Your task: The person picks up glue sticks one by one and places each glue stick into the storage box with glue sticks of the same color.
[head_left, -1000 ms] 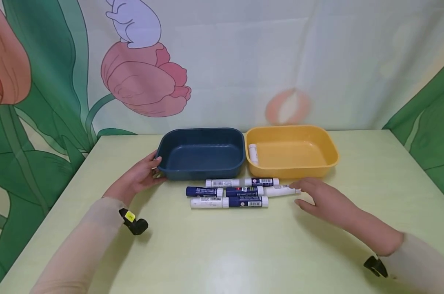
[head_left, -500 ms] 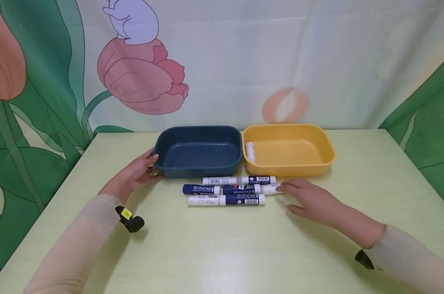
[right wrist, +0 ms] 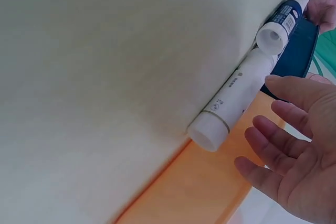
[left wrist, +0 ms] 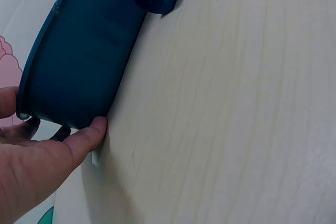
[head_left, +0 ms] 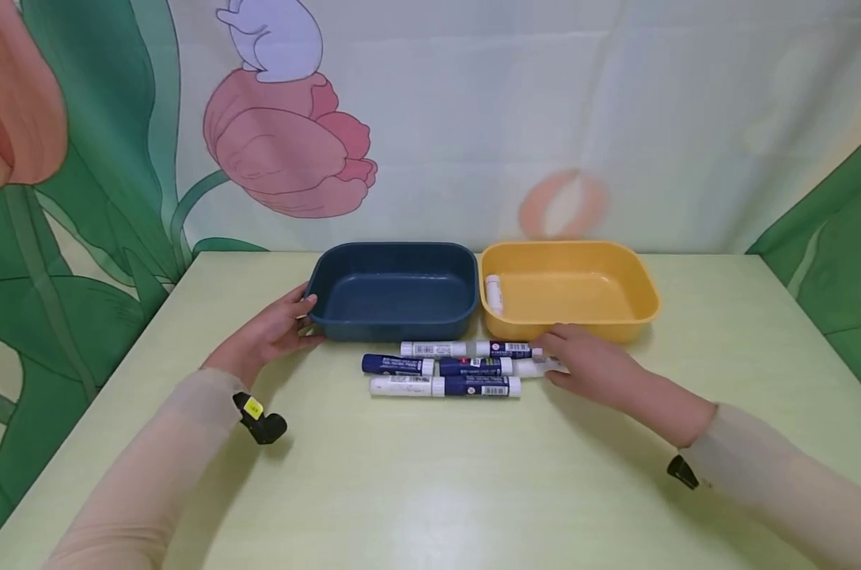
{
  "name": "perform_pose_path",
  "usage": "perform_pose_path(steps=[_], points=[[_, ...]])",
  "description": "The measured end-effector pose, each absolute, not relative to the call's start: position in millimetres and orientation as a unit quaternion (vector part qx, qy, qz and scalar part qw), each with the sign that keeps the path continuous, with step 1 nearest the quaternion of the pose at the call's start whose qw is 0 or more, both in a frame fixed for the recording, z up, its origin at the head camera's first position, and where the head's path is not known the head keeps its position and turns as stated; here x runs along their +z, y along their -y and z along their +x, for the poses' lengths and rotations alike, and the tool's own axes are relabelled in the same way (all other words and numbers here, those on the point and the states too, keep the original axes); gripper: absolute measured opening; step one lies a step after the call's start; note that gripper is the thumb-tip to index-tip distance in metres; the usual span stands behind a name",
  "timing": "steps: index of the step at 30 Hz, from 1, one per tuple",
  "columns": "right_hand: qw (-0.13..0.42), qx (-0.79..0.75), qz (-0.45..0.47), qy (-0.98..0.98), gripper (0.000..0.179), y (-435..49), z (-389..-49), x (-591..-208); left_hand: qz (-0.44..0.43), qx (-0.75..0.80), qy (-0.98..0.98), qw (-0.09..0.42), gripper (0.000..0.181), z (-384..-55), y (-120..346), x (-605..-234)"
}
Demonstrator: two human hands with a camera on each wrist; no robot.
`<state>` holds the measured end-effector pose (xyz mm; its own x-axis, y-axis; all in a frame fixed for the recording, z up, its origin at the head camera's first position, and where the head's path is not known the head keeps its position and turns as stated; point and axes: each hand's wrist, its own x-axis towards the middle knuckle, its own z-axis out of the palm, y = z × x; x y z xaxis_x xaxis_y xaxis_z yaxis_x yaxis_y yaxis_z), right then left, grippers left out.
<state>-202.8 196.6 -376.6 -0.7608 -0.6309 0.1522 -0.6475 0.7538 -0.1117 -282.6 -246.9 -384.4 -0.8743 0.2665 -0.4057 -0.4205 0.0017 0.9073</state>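
My left hand [head_left: 277,328] holds the left end of a dark blue plastic tray [head_left: 395,331], a finger on its rim and the thumb low on its corner [left wrist: 100,124]. My right hand [head_left: 594,364] is over the right end of the marker rows, fingers spread and slightly bent. A white marker [right wrist: 231,98] lies between its thumb and fingers in the right wrist view, the thumb tip right at its side. Thick markers, some white and some dark blue, lie in three rows; the front row has a white one [head_left: 402,386] and a blue one [head_left: 479,386].
A yellow tray [head_left: 573,331] stands beside the blue one, with a white marker [head_left: 494,293] inside at its left wall. Both trays sit at the back of the pale table [head_left: 430,475], before a printed curtain [head_left: 445,142].
My right hand has moved left and slightly forward, over the end of the white marker. My left hand has stayed at the blue tray. The view has shifted slightly.
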Motion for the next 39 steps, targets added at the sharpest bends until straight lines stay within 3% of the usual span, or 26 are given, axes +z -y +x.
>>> perform_pose_path(steps=[8, 21, 39], points=[[0.017, 0.034, 0.344, 0.938, 0.026, -184.0, -213.8, -376.5, -0.059, 0.708, -0.662, 0.239, 0.06, -282.6, 247.5, -386.2], [0.026, -0.004, 0.352, 0.936, 0.029, -181.8, -213.8, -385.6, -0.066, 0.711, -0.66, 0.235, 0.06, -282.8, 249.4, -386.9], [-0.004, -0.004, 0.332, 0.943, 0.029, -182.4, -209.7, -378.9, -0.066, 0.717, -0.653, 0.236, 0.061, -281.6, 248.0, -386.3]])
